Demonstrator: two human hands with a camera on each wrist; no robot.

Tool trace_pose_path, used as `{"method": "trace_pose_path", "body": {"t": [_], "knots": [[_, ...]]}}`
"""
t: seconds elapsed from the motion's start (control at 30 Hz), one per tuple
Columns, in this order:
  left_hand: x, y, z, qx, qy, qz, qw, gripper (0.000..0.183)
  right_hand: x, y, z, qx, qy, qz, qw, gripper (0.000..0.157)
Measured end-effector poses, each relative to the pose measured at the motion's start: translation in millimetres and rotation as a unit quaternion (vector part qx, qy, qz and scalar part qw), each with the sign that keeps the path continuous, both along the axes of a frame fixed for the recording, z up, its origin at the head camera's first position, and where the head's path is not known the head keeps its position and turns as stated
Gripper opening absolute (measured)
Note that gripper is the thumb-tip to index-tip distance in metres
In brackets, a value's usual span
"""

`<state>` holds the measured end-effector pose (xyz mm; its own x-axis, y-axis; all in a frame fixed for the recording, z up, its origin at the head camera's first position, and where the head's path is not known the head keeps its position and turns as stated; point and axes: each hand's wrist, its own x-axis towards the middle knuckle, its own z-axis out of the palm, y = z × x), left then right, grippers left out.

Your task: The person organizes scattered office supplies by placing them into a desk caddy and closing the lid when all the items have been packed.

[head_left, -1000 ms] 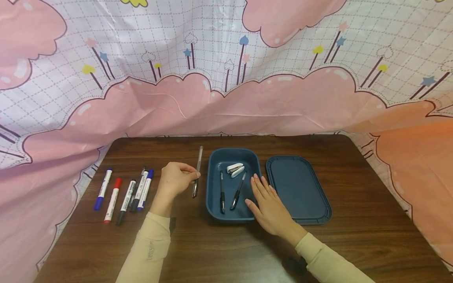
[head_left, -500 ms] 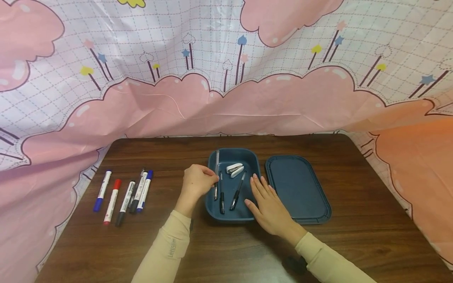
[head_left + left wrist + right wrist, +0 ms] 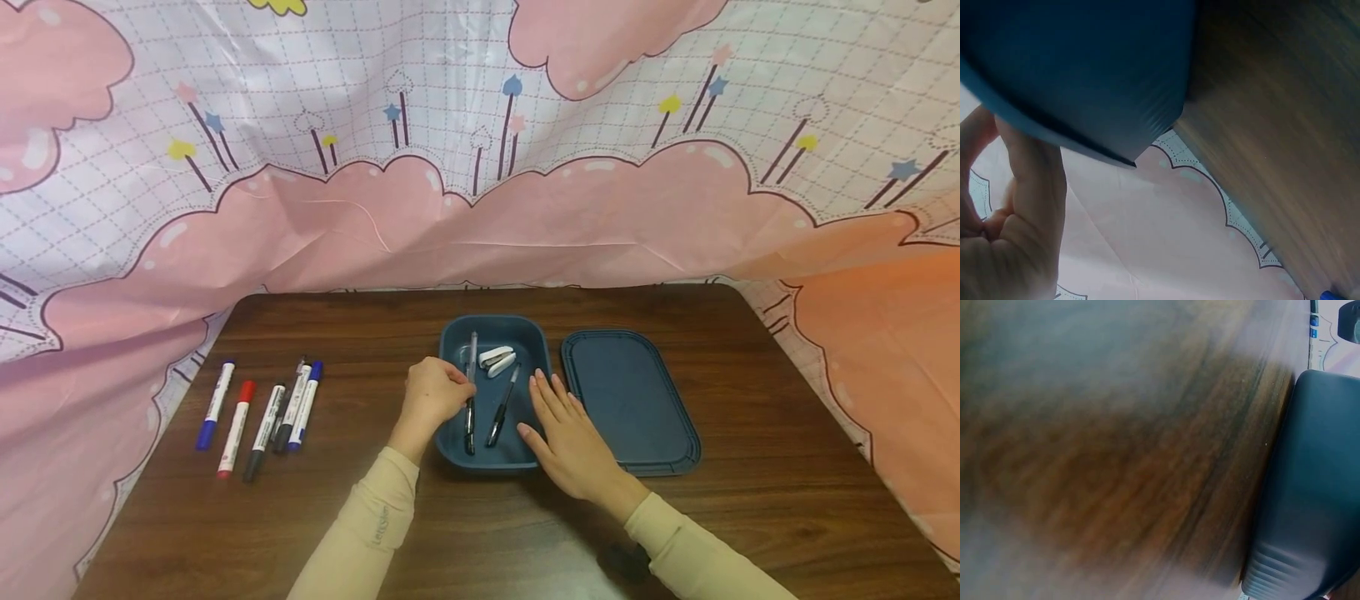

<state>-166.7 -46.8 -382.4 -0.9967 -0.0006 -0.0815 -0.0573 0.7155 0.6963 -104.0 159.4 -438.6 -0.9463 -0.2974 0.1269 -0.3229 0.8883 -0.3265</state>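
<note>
My left hand (image 3: 433,398) pinches a clear-barrelled pen with a dark end (image 3: 473,354) over the left part of a dark blue box (image 3: 487,467). Its fingertips are past the box's left rim; the left wrist view shows the hand (image 3: 1029,200) behind the box wall (image 3: 1097,69). Another black pen lies under the held one, mostly covered. To the right inside the box are a black-gripped pen (image 3: 501,410) and a white stapler (image 3: 497,360). My right hand (image 3: 577,454) rests on the right rim with fingers straight. Only the box's outer side (image 3: 1316,481) shows in the right wrist view.
The blue lid (image 3: 633,400) lies flat on the wooden table (image 3: 480,542), right of the box. At the left lie several markers, among them a red-capped one (image 3: 237,429) and a blue-capped one (image 3: 306,404). A patterned cloth (image 3: 480,225) hangs behind the table.
My left hand has carried the pen rightward from the table beside the box to inside it, then lower, over the left black pen. The right hand stays on the rim.
</note>
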Motion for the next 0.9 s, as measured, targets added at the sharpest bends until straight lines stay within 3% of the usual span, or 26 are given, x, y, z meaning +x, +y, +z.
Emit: {"method": "trace_pose_path", "body": {"t": [0.43, 0.9], "knots": [[-0.5, 11, -19.1, -0.018, -0.014, 0.001, 0.9997, 0.008, 1.3, 0, -3.0, -0.002, 0.022, 0.002, 1.000, 0.067], [-4.8, 28, -29.9, -0.055, 0.019, -0.024, 0.9980, 0.024, 0.8, 0, -2.8, -0.007, 0.016, 0.003, 1.000, 0.067]]}}
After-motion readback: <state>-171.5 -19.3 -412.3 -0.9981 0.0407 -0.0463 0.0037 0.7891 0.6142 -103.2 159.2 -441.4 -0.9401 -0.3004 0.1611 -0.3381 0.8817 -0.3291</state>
